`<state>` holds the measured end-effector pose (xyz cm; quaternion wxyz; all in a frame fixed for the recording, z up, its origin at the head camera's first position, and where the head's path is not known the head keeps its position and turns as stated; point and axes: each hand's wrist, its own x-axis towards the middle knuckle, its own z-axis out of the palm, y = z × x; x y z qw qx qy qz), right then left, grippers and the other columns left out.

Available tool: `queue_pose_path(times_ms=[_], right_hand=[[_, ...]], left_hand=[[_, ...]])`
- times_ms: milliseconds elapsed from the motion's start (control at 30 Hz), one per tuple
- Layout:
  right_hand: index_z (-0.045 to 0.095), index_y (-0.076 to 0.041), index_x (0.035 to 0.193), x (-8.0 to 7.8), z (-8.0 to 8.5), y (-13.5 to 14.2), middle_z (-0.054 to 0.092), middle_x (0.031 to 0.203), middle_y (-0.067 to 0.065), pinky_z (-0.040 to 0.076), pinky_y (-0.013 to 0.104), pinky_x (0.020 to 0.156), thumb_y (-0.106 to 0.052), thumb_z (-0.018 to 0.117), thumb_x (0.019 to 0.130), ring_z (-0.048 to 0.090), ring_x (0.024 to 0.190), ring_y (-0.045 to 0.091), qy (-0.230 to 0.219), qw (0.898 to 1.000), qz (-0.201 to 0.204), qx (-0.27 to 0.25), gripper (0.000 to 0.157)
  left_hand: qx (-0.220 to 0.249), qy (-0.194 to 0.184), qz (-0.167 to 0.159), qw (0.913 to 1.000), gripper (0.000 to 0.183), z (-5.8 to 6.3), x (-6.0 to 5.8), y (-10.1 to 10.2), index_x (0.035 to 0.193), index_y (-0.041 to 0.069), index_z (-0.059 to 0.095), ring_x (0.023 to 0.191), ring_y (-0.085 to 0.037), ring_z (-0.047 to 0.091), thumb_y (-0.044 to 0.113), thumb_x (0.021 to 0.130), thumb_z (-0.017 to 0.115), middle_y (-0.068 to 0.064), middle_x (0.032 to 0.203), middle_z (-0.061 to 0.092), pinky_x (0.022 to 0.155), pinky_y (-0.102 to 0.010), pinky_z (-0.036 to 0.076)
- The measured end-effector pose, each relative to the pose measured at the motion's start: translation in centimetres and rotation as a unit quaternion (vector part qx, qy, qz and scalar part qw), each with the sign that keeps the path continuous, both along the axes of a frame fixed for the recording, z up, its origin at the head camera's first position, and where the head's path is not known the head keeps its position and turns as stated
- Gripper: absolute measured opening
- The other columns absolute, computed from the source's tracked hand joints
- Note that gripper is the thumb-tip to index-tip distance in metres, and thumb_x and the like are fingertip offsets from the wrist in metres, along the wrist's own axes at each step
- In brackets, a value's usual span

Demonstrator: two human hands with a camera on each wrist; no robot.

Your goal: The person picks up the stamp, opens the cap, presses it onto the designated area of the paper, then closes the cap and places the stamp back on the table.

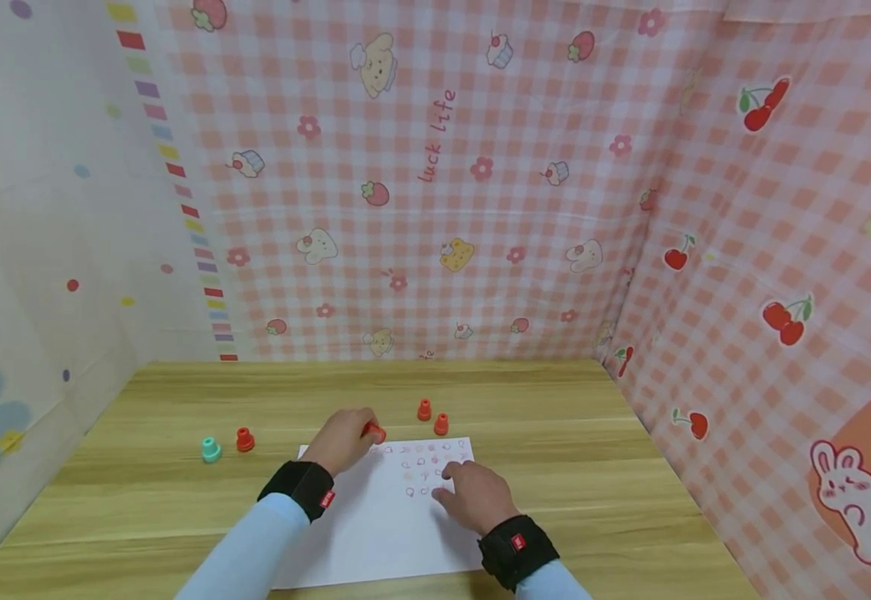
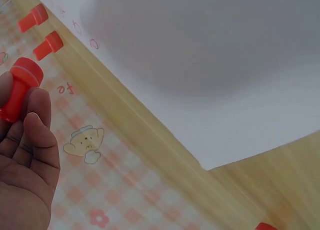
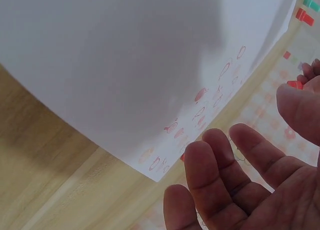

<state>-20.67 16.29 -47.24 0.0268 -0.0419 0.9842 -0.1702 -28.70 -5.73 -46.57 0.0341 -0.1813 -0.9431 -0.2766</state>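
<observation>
My left hand (image 1: 341, 440) pinches a red stamp (image 2: 25, 83) between thumb and fingers, above the far left part of a white sheet of paper (image 1: 375, 533). In the left wrist view the stamp's wide end points up and away from the palm. Small reddish prints (image 1: 422, 476) run in rows over the sheet's far right part. My right hand (image 1: 480, 498) hovers over the sheet's right side, with fingers apart and loosely bent; nothing is in it. The right wrist view shows its fingers (image 3: 202, 180) near the printed corner.
Two red stamps (image 1: 424, 409) (image 1: 441, 424) stand just beyond the paper's far edge. A teal stamp (image 1: 211, 450) and another red stamp (image 1: 245, 439) stand to the left on the wooden table (image 1: 593, 467). Checked cloth (image 1: 435, 292) hangs behind the table and along its right side.
</observation>
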Motion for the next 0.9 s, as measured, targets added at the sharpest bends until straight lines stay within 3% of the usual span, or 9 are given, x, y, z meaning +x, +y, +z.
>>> queue_pose_path(times_ms=[267, 567, 733, 900], right_hand=[[0.071, -0.009, 0.108, -0.1, -0.1, -0.2, 0.070, 0.093, 0.007, 0.051, 0.039, 0.071, -0.032, 0.074, 0.089, 0.058, 0.077, 0.020, 0.019, 1.000, 0.006, 0.002, 0.030], [0.071, -0.009, 0.108, -0.3, -0.2, -0.2, 0.070, 0.090, 0.005, 0.049, 0.037, 0.067, -0.030, 0.073, 0.090, 0.057, 0.073, 0.018, 0.034, 0.999, 0.007, -0.012, 0.028], [0.071, -0.008, 0.109, -0.5, -0.3, -0.3, 0.068, 0.083, 0.003, 0.045, 0.034, 0.061, -0.029, 0.072, 0.091, 0.054, 0.068, 0.017, 0.047, 0.998, 0.007, -0.034, 0.027], [0.071, -0.007, 0.111, -0.5, -0.3, -0.4, 0.066, 0.081, 0.001, 0.043, 0.032, 0.059, -0.028, 0.067, 0.094, 0.053, 0.066, 0.015, 0.054, 0.996, 0.012, -0.067, 0.027]], left_hand=[[0.052, -0.022, 0.012, 0.9983, 0.009, -0.3, 1.7, -0.1, 0.094, 0.009, 0.066, 0.071, -0.018, 0.052, 0.012, 0.090, 0.074, 0.001, 0.079, 0.060, 0.067, -0.030, 0.048], [0.096, -0.017, 0.018, 0.9951, 0.006, -1.0, 3.1, -0.3, 0.092, 0.011, 0.068, 0.069, -0.014, 0.050, 0.013, 0.090, 0.073, 0.004, 0.077, 0.059, 0.063, -0.029, 0.043], [0.122, -0.009, 0.008, 0.9924, 0.008, -1.3, 3.7, 0.0, 0.093, 0.010, 0.068, 0.069, -0.013, 0.051, 0.011, 0.089, 0.075, 0.004, 0.077, 0.059, 0.062, -0.027, 0.045], [0.160, -0.025, -0.003, 0.9868, 0.008, -1.6, 4.3, 0.8, 0.094, 0.010, 0.068, 0.068, -0.012, 0.051, 0.012, 0.089, 0.074, 0.004, 0.076, 0.060, 0.059, -0.025, 0.044]])
